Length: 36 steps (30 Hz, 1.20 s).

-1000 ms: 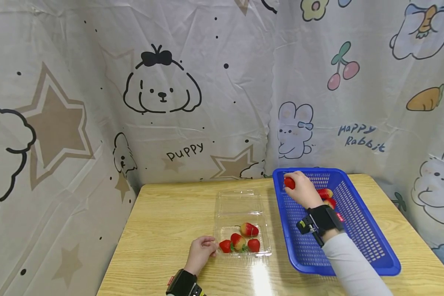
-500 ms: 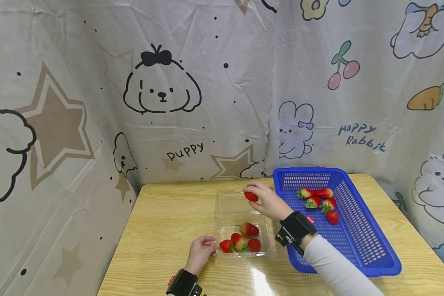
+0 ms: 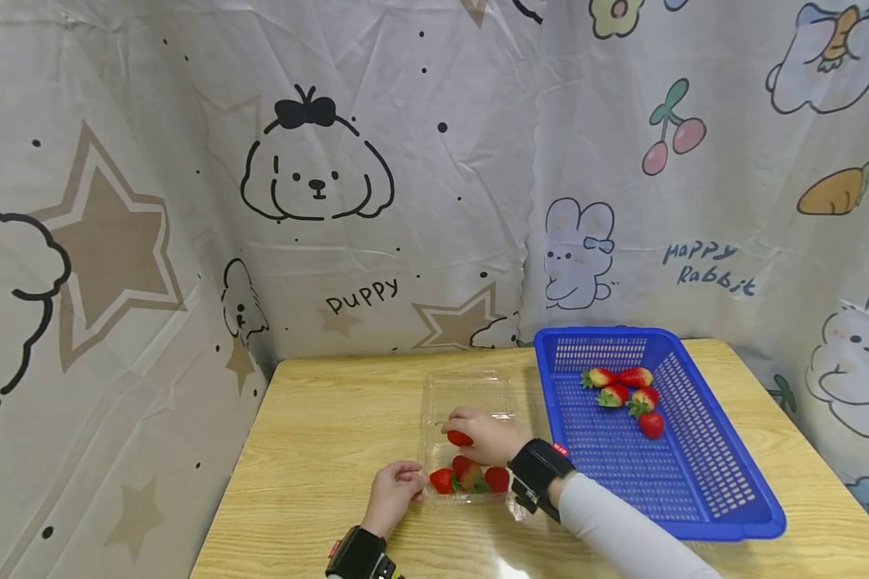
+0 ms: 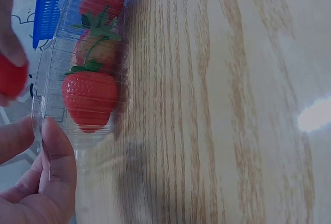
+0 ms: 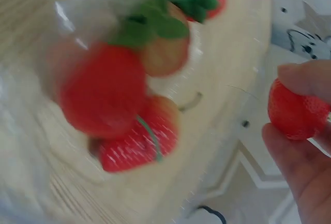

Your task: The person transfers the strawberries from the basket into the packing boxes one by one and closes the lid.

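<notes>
My right hand pinches a red strawberry between thumb and fingers, over the clear plastic clamshell box. In the right wrist view the held strawberry sits at the right edge. Several strawberries lie in the near half of the box, such as one at its left corner and one at its right. A yellow-and-red one is hidden by my right hand in the head view. My left hand pinches the rim at the box's near left corner; the left wrist view shows its thumb on the plastic.
A blue plastic basket stands to the right of the box, with several strawberries toward its far end. The box's lid lies folded back toward the curtain. Bare wood tabletop shows on the left.
My right hand has carried the strawberry leftward out of the blue basket, across the lid, then nearer to me over the box. The left hand stays at the corner.
</notes>
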Tool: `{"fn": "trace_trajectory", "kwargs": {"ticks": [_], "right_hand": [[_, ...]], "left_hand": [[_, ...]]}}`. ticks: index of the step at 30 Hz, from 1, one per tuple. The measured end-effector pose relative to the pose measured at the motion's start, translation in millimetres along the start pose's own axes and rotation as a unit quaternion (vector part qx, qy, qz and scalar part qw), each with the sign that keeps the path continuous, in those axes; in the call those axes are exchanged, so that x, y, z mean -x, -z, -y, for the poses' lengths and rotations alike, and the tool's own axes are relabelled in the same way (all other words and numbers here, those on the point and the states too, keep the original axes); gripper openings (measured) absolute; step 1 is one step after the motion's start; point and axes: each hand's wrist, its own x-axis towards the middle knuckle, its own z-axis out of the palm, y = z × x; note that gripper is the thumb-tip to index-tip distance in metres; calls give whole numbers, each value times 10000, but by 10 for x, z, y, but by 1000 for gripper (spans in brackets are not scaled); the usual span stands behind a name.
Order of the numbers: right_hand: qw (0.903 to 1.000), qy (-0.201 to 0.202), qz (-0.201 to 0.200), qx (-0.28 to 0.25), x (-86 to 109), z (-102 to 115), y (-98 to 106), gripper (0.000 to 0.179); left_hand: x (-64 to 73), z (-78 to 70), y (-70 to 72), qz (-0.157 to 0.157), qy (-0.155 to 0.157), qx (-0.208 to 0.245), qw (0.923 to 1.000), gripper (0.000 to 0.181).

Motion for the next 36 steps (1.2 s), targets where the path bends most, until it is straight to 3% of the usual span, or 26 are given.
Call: {"fn": "trace_trajectory", "kwargs": {"ticks": [4,11,27,36], "right_hand": [[9988,-118,374,286,-3,-6,-168,36],[9912,-714,1088,-251,10,34,-285,42],[9909,-874,990,255,-29,16,-416,35],[9899,-948,1020,247,-34,54,-401,37]], "left_hand": [[4,5,2,-11,-107,56,9999,30],[-3,30,-2,-6,-121,54,9999,32],[-19,44,-9,-48,-45,78,9999,31],[-10,42,-4,-19,-72,163,9998,32]]}}
